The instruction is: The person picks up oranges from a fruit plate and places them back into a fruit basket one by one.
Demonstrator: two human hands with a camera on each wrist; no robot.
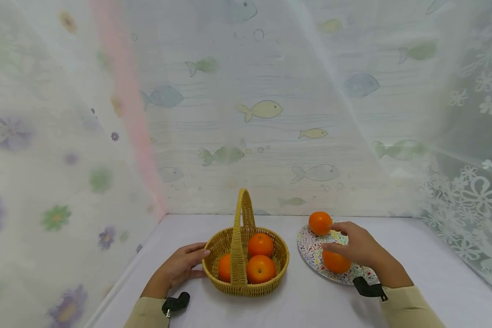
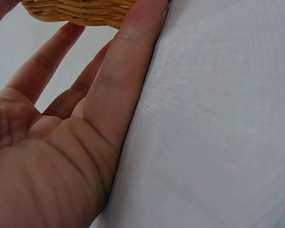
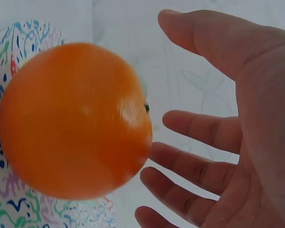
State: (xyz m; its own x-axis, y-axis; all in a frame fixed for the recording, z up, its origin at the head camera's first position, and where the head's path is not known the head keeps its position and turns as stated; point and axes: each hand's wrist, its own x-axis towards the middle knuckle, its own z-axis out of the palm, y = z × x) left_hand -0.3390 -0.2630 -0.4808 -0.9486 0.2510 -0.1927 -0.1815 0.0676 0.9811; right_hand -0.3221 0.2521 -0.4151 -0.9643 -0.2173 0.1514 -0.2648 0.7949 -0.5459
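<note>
A yellow wicker basket [image 1: 246,289] with a tall handle stands on the table, holding three oranges, one of them an orange [image 1: 261,269] at the front right. My left hand [image 1: 180,266] rests against the basket's left side, its fingers touching the wicker. In the left wrist view that hand's fingers reach the basket's edge [image 2: 80,12]. Over a speckled, multicoloured plate [image 1: 307,253] hovers my right hand [image 1: 361,246], fingers spread and holding nothing. Below it lies an orange [image 1: 336,263], large in the right wrist view as an orange [image 3: 76,121]. Another orange [image 1: 320,223] sits at the plate's back edge.
A white cloth covers the table [image 1: 295,305]. Behind it hangs a pale curtain [image 1: 262,136] printed with fish. Flowered sheer fabric closes off the left and right sides. Black wrist mounts are strapped to both forearms.
</note>
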